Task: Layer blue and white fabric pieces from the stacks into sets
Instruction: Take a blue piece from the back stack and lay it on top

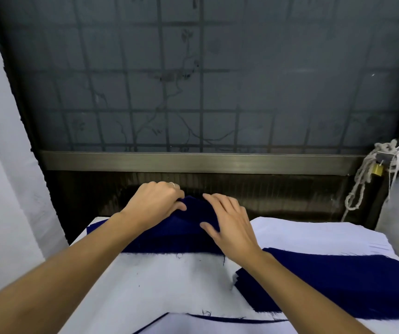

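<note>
Even, cool, diffuse light, source unclear: white fabric bright, window dusky, shadows faint, detail slightly soft, edges bowed by wide-angle.

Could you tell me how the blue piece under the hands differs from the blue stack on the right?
The blue piece is bunched at its far edge, pinched by the left hand with the right hand resting on it; the blue stack lies flat, gripped by neither. The blue piece sits farther away, the blue stack nearer. Both are dark blue, frayed, on white fabric.
</note>
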A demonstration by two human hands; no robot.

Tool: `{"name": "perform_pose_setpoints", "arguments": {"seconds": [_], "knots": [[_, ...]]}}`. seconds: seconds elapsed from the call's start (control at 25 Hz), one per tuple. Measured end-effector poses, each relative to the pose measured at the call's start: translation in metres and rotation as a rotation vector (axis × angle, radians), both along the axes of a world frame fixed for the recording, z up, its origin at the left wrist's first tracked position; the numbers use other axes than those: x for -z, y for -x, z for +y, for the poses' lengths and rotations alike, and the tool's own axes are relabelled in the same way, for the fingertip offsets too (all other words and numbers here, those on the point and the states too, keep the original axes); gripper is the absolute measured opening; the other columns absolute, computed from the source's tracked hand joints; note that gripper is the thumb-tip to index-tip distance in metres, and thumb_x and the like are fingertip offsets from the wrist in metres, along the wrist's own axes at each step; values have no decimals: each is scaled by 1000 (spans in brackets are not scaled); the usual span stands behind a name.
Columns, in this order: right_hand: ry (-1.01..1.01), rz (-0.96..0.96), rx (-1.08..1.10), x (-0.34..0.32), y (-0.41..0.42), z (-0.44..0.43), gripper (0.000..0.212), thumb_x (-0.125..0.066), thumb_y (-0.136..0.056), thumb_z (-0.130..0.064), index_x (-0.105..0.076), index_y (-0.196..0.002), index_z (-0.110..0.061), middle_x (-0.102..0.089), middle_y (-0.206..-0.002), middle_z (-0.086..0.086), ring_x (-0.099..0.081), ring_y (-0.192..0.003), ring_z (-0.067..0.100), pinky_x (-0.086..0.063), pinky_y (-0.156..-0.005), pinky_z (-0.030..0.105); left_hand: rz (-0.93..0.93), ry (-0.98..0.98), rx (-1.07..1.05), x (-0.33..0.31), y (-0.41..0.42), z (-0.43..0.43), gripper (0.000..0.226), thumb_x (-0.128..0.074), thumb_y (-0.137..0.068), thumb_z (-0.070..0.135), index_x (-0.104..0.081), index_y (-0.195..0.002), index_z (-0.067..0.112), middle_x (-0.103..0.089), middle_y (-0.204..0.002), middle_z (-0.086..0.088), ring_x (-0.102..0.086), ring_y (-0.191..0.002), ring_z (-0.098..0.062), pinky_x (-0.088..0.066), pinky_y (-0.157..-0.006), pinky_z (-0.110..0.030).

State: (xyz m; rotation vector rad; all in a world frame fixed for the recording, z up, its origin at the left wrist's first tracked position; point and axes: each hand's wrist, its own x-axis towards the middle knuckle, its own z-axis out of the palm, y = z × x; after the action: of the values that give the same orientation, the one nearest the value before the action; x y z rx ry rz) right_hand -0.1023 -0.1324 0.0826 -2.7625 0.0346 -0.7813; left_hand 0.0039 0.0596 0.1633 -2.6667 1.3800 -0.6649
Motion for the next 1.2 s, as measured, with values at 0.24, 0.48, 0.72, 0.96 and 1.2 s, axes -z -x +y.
{"name": "perform_pose_setpoints", "arguments": {"seconds": [0.24, 0.48, 0.72, 0.96, 1.2], "knots": [[-113, -133, 24, -31, 4, -9, 21, -59, -100, -29, -68, -119, -29, -66, -114, -10, -51, -116, 12, -35, -95, 28, -129, 78, 126, -47, 59, -10, 30, -50, -99, 56, -67, -108, 33, -66, -109, 13, -66, -95, -19, -42, -65, -32], [-469, 62, -87, -64, 54, -59, 20, -56, -104, -24, -76, -104, -24, -75, -90, -10, -68, -86, 8, -56, -81, 37, -163, 108, 49, -92, 61, 12, 36, -59, -87, 70, -69, -100, 38, -70, -91, 10, -67, -87, -19, -36, -60, -30], [-573, 373, -42, -84, 115, -117, 23, -52, -106, -27, -74, -104, -21, -77, -90, -1, -73, -79, 16, -53, -70, 27, 41, 1, 5, -84, 33, 33, 46, -60, -78, 77, -70, -96, 36, -69, -85, 14, -61, -79, -8, -34, -54, -22], [-768, 306, 68, -67, 151, -154, 28, -50, -107, -24, -74, -104, -12, -78, -94, 4, -73, -92, 25, -54, -84, 37, 795, 373, -37, -37, 14, 58, 13, -68, -95, 37, -76, -98, 27, -78, -93, 7, -74, -86, -10, -59, -79, -30], [-1014, 104, 131, -32, 171, -154, 27, -51, -106, -26, -73, -105, -11, -76, -93, 9, -69, -83, 25, -51, -70, 34, 859, 728, -175, 27, 43, 58, 18, -64, -97, 37, -75, -94, 23, -78, -85, 2, -75, -80, -14, -58, -72, -26]]}}
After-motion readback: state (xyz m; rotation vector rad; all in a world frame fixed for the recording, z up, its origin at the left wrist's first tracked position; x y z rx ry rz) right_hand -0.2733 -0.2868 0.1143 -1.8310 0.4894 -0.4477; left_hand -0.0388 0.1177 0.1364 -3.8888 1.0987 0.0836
